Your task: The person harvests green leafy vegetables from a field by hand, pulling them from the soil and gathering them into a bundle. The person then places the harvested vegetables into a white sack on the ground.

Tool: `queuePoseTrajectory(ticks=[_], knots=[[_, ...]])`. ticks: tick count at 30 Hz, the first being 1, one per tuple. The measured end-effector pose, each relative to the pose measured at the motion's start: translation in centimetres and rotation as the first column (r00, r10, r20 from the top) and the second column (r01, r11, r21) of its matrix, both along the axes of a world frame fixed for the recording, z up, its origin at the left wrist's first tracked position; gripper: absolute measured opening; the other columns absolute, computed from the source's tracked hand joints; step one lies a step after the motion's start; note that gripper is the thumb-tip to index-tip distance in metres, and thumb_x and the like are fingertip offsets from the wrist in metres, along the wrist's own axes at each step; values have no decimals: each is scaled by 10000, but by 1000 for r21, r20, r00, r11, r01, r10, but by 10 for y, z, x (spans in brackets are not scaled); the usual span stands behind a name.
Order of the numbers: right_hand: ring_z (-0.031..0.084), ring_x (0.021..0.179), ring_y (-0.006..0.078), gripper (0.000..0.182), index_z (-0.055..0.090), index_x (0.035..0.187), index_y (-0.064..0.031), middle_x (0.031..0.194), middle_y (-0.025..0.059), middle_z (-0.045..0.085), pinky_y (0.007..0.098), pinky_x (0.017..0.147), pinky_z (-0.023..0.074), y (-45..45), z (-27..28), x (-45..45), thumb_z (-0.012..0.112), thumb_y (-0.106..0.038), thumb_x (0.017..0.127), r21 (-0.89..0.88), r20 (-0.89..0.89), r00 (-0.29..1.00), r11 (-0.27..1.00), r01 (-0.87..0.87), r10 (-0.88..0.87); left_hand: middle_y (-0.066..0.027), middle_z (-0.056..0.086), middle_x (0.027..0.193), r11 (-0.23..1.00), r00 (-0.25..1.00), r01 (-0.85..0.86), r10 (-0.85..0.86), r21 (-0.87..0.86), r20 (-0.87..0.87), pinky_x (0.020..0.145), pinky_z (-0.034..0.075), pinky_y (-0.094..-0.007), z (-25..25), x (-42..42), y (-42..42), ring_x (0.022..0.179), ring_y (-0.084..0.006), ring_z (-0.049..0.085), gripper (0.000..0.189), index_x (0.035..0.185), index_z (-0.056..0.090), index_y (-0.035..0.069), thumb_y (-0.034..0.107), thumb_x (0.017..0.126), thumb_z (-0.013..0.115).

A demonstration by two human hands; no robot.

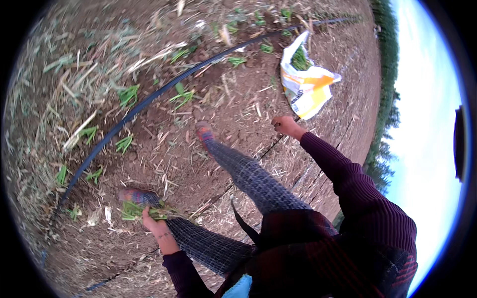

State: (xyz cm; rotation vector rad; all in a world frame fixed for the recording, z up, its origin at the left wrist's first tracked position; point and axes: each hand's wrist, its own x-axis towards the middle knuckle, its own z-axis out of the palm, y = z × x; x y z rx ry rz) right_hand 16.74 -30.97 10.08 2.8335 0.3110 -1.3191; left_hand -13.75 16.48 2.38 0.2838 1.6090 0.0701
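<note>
My left hand, low on the left, grips a bunch of green seedlings beside my left foot and lower leg. My right hand is held out with its fingers curled; no held thing can be made out in it. Just beyond that hand lies a white and yellow plastic sack, bearing print. Green plants show at the sack's open mouth. Small green plants, such as this wilted one, sit in the soil along both sides of a dark irrigation hose.
My right shoe and left shoe stand apart on brown soil strewn with dry straw. A thin dark line crosses the ground between my right leg and right hand. Tall green vegetation borders the field under a bright sky.
</note>
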Motion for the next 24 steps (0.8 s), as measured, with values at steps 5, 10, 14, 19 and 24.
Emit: queuePoseTrajectory(ticks=[5,10,14,19,24], knots=[[590,758,285,182,598,840,-81,818,104,615,370,686,471,-68,55,-23,561,-111,665,102,127,962,968,229,-241,-104,554,899,959,968,234,-246,158,54,727,469,-418,62,80,1,843,-244,550,253,935,516,-23,96,723,587],[602,833,269,195,635,855,-103,847,102,634,362,750,474,-125,124,-121,599,-102,664,-186,87,903,883,431,-422,-70,536,786,766,867,406,-495,499,54,543,443,-315,107,145,-12,613,-190,525,262,938,509,-23,62,703,585],[557,958,276,361,573,1021,-130,1029,109,573,402,822,448,-176,154,-160,630,-95,666,-387,136,894,808,444,-426,-44,501,673,600,682,657,-731,457,-21,414,397,-271,155,140,-11,490,-142,481,292,971,480,-17,33,696,565],[459,1078,287,533,475,1136,-119,1163,84,483,470,855,392,-255,129,-92,674,-136,641,-443,375,888,790,423,-266,-39,436,596,443,647,729,-695,522,-315,354,366,-257,171,68,-18,412,-141,418,368,1013,426,-67,27,677,546],[488,1040,291,556,456,1147,-92,1130,121,500,444,825,416,-364,87,48,695,-181,653,-271,615,764,857,438,-195,-123,487,845,426,449,890,-754,164,-479,540,439,-294,196,-27,-41,660,-186,503,473,1064,390,-47,14,624,552]])
